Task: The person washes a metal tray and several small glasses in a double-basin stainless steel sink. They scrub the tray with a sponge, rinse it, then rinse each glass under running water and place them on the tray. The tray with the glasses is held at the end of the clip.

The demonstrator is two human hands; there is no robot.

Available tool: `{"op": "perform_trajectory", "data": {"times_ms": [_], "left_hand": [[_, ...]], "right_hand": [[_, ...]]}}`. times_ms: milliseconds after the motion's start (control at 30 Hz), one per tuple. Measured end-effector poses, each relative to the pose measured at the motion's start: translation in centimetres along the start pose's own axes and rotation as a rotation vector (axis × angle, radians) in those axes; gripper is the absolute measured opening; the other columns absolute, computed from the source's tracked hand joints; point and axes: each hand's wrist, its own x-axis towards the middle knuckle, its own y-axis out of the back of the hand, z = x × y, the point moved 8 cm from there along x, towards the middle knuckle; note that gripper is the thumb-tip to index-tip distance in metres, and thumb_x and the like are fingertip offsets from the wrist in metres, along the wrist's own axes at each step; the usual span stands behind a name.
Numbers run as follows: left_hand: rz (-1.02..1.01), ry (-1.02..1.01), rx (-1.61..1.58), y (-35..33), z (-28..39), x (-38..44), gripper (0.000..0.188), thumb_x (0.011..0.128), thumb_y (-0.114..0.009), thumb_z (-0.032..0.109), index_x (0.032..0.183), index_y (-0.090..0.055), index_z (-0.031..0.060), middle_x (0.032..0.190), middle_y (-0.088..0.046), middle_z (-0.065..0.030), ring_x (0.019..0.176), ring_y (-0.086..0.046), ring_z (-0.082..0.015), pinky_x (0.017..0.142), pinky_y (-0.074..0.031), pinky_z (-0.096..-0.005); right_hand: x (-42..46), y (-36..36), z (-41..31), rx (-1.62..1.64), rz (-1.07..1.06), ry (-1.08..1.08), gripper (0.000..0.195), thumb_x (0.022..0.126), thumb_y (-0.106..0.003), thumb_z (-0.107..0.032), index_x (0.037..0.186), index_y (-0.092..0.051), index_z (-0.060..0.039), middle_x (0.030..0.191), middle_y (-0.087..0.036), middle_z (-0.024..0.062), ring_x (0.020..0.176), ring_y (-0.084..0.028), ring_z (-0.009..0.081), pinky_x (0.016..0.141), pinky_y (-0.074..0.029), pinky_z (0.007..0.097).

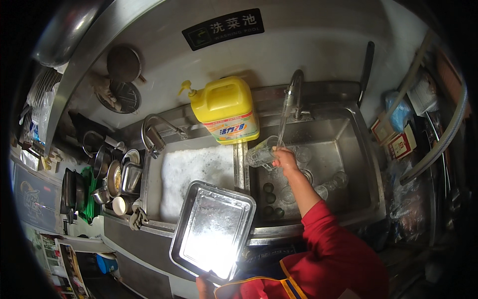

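My right hand grips the handle of a clear glass mug over the right sink basin. Water runs from the right faucet onto the mug. My left hand is at the bottom of the view, holding the lower edge of a rectangular metal tray, which is tilted and reflects bright light. Several clear glasses and several small dark green round things lie in the right basin. White foam fills much of the left basin.
A yellow detergent jug with a pump stands behind the divider. The left faucet arches by the foamy basin. Pots, bowls and pans stack at the left, near grey gloves. A hose and boxes are at the right.
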Motion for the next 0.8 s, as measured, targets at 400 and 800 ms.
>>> {"op": "perform_trajectory", "data": {"times_ms": [400, 800], "left_hand": [[0.089, 0.084, -0.254, -0.3, -2.7, 1.0, 0.020, 0.064, -0.050, -0.005, 0.082, -0.057, -0.0123, 0.080, -0.056, -0.0136, 0.074, -0.055, -0.0257, 0.070, -0.043, -0.0339], [0.086, 0.236, -0.693, 0.1, -2.2, 2.4, 0.013, 0.073, -0.053, -0.004, 0.081, -0.059, -0.0123, 0.075, -0.060, -0.0158, 0.068, -0.058, -0.0236, 0.062, -0.046, -0.0324]], "right_hand": [[-1.2, 1.4, 3.6, 0.426, -0.124, -0.270, 0.018, 0.081, -0.049, -0.019, 0.081, -0.058, -0.0036, 0.043, -0.040, 0.0008, 0.046, -0.052, 0.0155, 0.057, -0.045, 0.0291], [-7.0, -2.7, 4.4, 1.284, -0.750, -0.215, 0.023, 0.084, -0.038, -0.008, 0.089, -0.054, 0.0085, 0.052, -0.053, 0.0012, 0.046, -0.049, 0.0075, 0.076, -0.043, 0.0289]]}}
